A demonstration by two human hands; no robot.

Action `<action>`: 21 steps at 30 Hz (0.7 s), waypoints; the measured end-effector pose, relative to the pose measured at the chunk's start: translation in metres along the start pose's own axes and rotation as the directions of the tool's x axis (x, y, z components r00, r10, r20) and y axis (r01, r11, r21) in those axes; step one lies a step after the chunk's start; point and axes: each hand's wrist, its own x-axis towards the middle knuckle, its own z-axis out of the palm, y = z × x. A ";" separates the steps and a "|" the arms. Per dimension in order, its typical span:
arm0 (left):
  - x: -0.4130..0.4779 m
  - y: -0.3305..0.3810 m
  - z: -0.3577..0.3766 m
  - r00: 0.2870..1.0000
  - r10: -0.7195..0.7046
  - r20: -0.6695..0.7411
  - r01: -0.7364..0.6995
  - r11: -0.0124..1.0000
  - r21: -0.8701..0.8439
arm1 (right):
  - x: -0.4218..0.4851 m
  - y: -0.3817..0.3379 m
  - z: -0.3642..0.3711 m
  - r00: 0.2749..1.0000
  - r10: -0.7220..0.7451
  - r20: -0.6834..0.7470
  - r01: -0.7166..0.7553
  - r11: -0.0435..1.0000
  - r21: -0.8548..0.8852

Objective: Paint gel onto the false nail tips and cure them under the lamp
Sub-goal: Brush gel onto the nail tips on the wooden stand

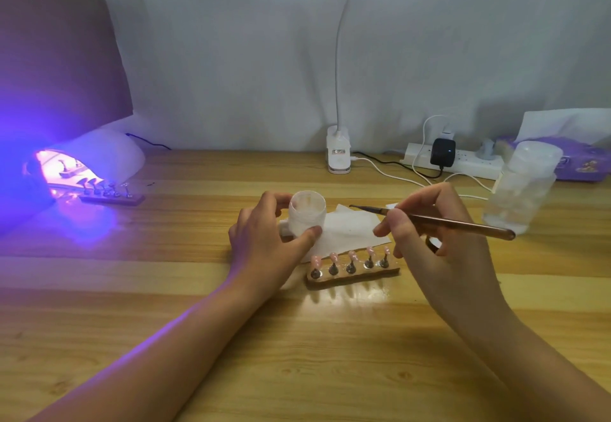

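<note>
The left hand [264,233] pinches the open gel jar [306,215] steady on the tabletop [297,355] while the right hand [429,233] grips one brush [429,220], bristles toward the jar at 9 o'clock, likely to load gel; five tips [351,258] wait below at 6 o'clock, another five-tip rack [110,195] curing beside the lamp [89,157].

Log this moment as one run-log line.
left hand: grips gel jar | right hand: holds brush, tip beside jar | nail stand: in front | second stand: at lit lamp
</note>
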 end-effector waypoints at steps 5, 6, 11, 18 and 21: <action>-0.009 0.007 -0.001 0.977 0.183 -0.106 -0.188 0.981 -0.042 | 0.000 -0.009 -0.004 0.987 -0.118 -0.112 0.116 0.993 -0.028; -0.010 0.008 -0.002 0.967 0.231 -0.109 -0.236 0.971 -0.036 | 0.000 -0.010 -0.005 0.983 -0.143 -0.115 0.141 0.990 -0.023; -0.015 0.009 0.002 0.896 0.433 -0.100 -0.429 0.902 0.056 | -0.002 -0.010 -0.003 0.982 -0.188 -0.017 0.186 0.981 -0.060; -0.017 0.008 0.005 0.853 0.516 -0.078 -0.513 0.857 0.049 | -0.003 -0.002 0.001 0.983 -0.179 0.036 0.183 0.971 -0.153; -0.017 0.007 0.005 0.848 0.525 -0.073 -0.523 0.851 0.044 | -0.003 0.000 0.001 0.986 -0.162 0.042 0.166 0.975 -0.149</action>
